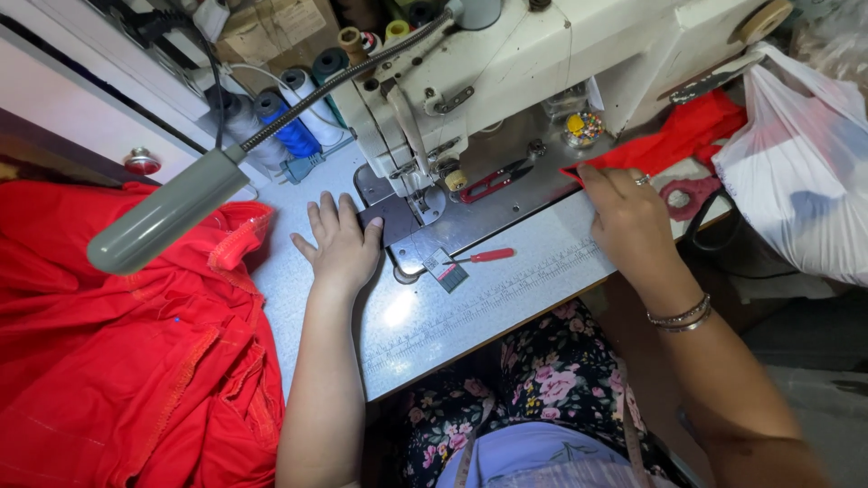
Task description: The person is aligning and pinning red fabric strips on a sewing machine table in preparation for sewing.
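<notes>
My left hand (pixel 340 242) lies flat, fingers apart, on the grey table (pixel 506 280), touching the dark plate beside the needle area of the white sewing machine (pixel 506 63). My right hand (pixel 628 217), with a ring and wrist bangles, grips the edge of a red cloth piece (pixel 678 140) lying on the machine bed at the right. Red-handled snips (pixel 493 181) rest on the bed between my hands. A red-handled small screwdriver (pixel 484 257) lies on the table in front of the machine.
A big heap of red fabric (pixel 117 343) covers the left side. A grey gooseneck lamp (pixel 167 212) hangs over it. Thread cones (pixel 289 117) stand behind the machine. A white plastic bag (pixel 800 172) sits at the right. A small pin dish (pixel 583 126) rests on the bed.
</notes>
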